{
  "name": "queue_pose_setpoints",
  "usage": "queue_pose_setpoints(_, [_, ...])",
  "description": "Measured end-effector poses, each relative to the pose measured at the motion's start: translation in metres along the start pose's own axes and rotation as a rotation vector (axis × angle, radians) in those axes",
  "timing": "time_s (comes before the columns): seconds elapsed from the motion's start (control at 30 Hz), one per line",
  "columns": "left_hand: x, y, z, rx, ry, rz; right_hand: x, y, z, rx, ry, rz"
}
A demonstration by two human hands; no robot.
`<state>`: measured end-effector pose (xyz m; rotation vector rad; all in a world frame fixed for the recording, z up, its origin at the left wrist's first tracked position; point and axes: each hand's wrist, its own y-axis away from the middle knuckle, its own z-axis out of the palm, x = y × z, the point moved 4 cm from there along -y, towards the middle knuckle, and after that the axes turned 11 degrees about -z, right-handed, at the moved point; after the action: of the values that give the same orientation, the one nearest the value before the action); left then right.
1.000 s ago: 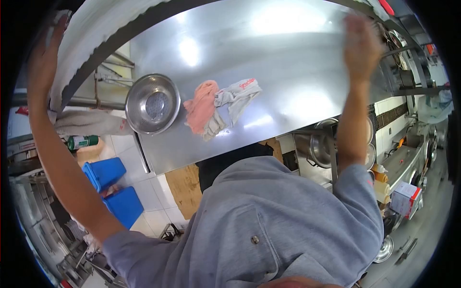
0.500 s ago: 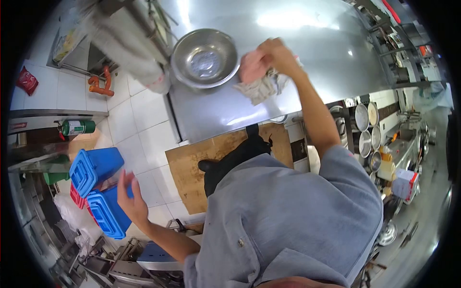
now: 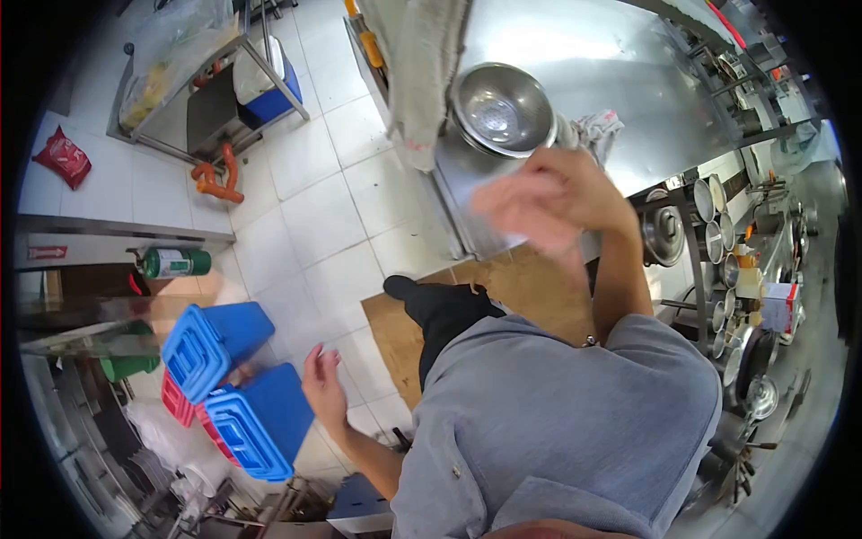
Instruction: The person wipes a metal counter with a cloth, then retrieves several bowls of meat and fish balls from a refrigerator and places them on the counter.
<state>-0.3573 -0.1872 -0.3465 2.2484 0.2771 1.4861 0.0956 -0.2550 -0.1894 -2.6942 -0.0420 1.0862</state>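
Pink cloth (image 3: pixel 521 199) came off table (image 3: pixel 620 72), parted from grey cloth (image 3: pixel 602 128).
Right hand (image 3: pixel 579 187) gripped it; left hand (image 3: pixel 325 388) hung empty, fingers loose.

Two blue lidded bins (image 3: pixel 285 418) are set side by side on the white-tiled floor (image 3: pixel 314 225), with red containers (image 3: pixel 177 398) partly hidden beside them. A green cylinder (image 3: pixel 175 263), orange pipework (image 3: pixel 220 182) and a red packet (image 3: pixel 63 158) are seen farther off — pans (image 3: pixel 714 241) are ranged at right.

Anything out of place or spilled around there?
Possibly: a red packet lies alone on white tiles near the picture's left edge, apart from other goods, so it may have been dropped. I see no spill on the steel table.
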Motion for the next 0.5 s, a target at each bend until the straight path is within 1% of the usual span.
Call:
queue_pose_setpoints(0.03, [0.023, -0.016, 0.011, -0.087, -0.065, 0.067, -0.011, -0.012, 0.024, -0.057, -0.07, -0.102])
queue_pose_setpoints(0.07, [0.046, -0.03, 0.023, -0.169, -0.132, 0.131, -0.021, -0.028, 0.051, -0.147, -0.173, -0.059])
queue_pose_setpoints(0.13, [0.092, -0.054, 0.042, -0.39, -0.141, 0.286, -0.034, -0.062, 0.105, -0.217, -0.321, -0.137])
queue_pose_setpoints(0.2, [0.129, -0.078, 0.049, -0.48, -0.215, 0.473, -0.044, -0.102, 0.155, -0.278, -0.367, -0.17])
queue_pose_setpoints(0.23, [0.136, -0.097, 0.044, -0.466, -0.221, 0.482, -0.048, -0.124, 0.178, -0.274, -0.37, -0.188])
queue_pose_setpoints(0.3, [0.14, -0.138, 0.039, -0.515, -0.193, 0.482, -0.053, -0.167, 0.211, -0.272, -0.465, -0.157])
queue_pose_setpoints(0.33, [0.136, -0.162, 0.033, -0.446, -0.209, 0.404, -0.057, -0.188, 0.218, -0.277, -0.461, -0.175])
queue_pose_setpoints(0.37, [0.14, -0.185, 0.024, -0.43, -0.205, 0.418, -0.057, -0.211, 0.225, -0.318, -0.461, -0.121])
queue_pose_setpoints(0.4, [0.14, -0.207, 0.012, -0.422, -0.121, 0.294, -0.056, -0.232, 0.233, -0.358, -0.465, -0.063])
queue_pose_setpoints(0.43, [0.142, -0.228, 0.0, -0.414, -0.038, 0.168, -0.056, -0.253, 0.239, -0.357, -0.465, -0.076])
queue_pose_setpoints(0.47, [0.152, -0.244, -0.008, -0.347, 0.073, 0.184, -0.052, -0.271, 0.243, -0.321, -0.456, -0.053])
queue_pose_setpoints(0.5, [0.163, -0.259, -0.014, -0.343, 0.074, 0.195, -0.046, -0.291, 0.247, -0.283, -0.442, -0.029])
